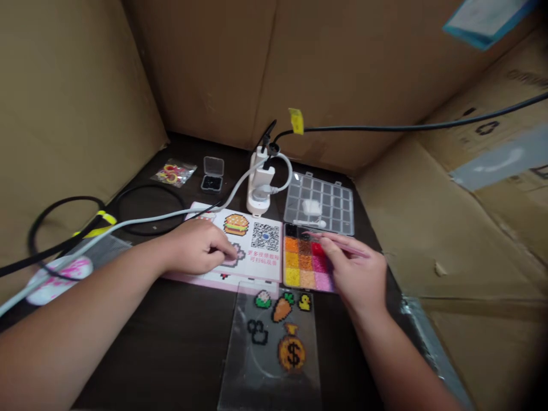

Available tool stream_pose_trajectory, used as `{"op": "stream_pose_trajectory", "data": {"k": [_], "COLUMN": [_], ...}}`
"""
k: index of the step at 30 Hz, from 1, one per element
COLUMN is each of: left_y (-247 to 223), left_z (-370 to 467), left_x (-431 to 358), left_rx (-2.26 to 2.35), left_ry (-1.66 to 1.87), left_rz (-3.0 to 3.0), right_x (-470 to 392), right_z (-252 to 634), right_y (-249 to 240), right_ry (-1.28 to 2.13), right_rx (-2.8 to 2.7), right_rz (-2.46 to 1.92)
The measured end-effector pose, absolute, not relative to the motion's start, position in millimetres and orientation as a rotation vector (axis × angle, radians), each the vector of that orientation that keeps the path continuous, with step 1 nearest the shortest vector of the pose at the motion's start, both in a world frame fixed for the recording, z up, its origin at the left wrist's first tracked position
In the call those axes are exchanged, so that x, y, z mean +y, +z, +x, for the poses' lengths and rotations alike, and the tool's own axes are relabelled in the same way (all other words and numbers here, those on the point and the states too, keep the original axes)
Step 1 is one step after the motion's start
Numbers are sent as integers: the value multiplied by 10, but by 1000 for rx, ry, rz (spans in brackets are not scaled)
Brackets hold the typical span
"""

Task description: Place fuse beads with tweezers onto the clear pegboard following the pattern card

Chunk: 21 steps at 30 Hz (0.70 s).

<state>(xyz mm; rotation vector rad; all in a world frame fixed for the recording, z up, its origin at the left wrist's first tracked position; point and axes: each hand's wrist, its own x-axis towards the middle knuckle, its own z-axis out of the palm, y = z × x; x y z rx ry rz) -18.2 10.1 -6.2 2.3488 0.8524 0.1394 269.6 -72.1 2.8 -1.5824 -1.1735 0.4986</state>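
My left hand (197, 246) rests on the printed pattern sheet (261, 269), its index finger touching a grey-pink figure beside the burger picture; the other fingers curl in and nothing shows in them. My right hand (357, 268) pinches pink tweezers (349, 246) over the bead box (298, 261). The tips reach the dark compartments at the back of the box; whether they hold a bead is too small to tell. Nearer me lies a clear pegboard (265, 391) bearing a carrot, a duck, a money bag, a green-and-white figure and a black outline.
Behind the bead box lies its open clear lid (342, 208) with a white block. A white power strip (258, 197) with plugs and cables stands at centre back. A small black-bead case (212, 181) and a bag (174, 173) sit back left. Cardboard walls (214, 68) surround the table.
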Motion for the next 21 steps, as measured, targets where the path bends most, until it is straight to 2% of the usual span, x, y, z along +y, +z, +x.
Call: {"op": "stream_pose_trajectory", "data": {"k": [7,12,21], "left_y": [-124,-138,-109], "left_z": [-192,-171,-189], "left_x": [100,112,93], "left_rx": [836,803,779], "left_ry": [230,367,275], "left_rz": [2335,2329,2338], "right_x": [-906,-924,-922], "right_z": [2720,2739,2748], "right_y": [157,152,103], "right_ry": [384,447,485], "right_rx": [-1107,-1056,-1044], "right_rz": [-1581,-1522,-1558]}}
